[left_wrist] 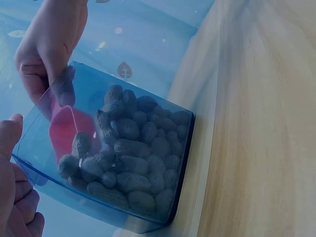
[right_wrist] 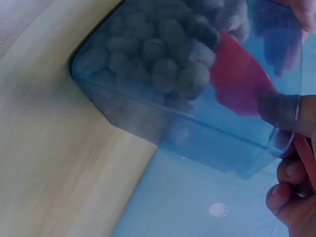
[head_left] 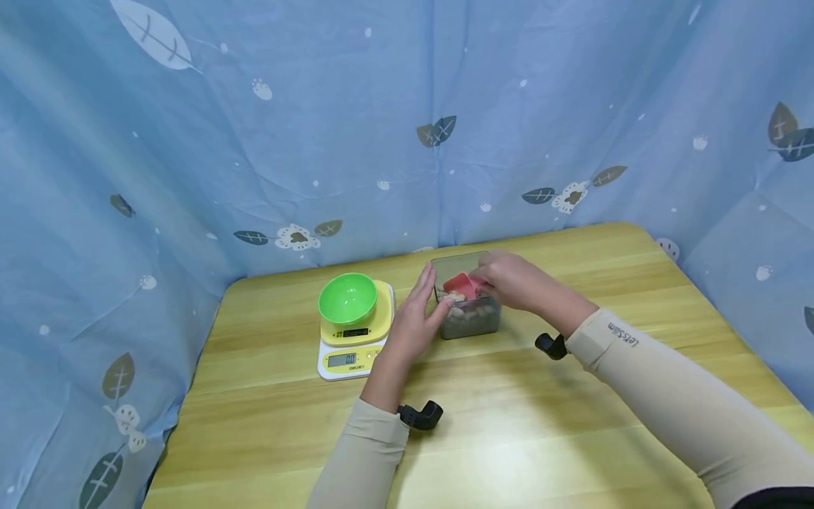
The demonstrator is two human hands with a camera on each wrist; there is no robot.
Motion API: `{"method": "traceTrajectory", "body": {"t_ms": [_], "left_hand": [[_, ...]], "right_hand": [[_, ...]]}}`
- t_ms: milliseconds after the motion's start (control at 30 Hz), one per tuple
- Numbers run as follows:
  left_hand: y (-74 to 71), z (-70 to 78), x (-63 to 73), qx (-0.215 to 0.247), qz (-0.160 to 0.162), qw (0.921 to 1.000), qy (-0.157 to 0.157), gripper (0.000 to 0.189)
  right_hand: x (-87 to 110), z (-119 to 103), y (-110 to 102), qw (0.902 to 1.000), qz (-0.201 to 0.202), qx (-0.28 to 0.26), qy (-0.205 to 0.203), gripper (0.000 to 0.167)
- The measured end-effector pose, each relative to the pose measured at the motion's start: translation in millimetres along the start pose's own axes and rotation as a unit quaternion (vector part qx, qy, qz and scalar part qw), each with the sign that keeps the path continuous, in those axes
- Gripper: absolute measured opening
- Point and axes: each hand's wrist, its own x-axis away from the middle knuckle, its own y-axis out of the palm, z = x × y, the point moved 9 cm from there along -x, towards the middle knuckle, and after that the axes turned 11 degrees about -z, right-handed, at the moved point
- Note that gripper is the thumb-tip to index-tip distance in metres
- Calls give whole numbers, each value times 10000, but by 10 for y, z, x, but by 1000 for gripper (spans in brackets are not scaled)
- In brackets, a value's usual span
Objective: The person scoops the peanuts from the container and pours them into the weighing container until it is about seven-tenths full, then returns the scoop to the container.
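A see-through, grey-tinted plastic box stands toward the back of the table, with unshelled peanuts heaped inside it. My left hand holds the box at its left side, thumb at the front rim and fingers along the outer wall. From the right, my right hand reaches over the rim and grips the handle of a pinkish-red scoop. The head of that scoop is down in the box against the peanuts, tilted, as the left wrist view shows through the wall.
Left of the box sits a yellow and white kitchen scale, its display reading 0.0. A green bowl rests on the scale's platform. The wooden table ends at a blue patterned curtain behind.
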Motion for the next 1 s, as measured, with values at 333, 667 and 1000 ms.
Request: {"method": "traceTrajectory", "body": {"t_ms": [333, 667, 1000], "left_hand": [[-8, 2, -1, -76, 38, 9999, 54, 72], [26, 2, 4, -228, -226, 9995, -77, 70], [-10, 15, -15, -228, -176, 9996, -1, 70]], "right_hand": [[-35, 185, 72, 9897, -523, -1126, 719, 6], [51, 293, 149, 9824, -406, -1535, 978, 25], [-53, -85, -75, 9976, 69, 474, -497, 12]]}}
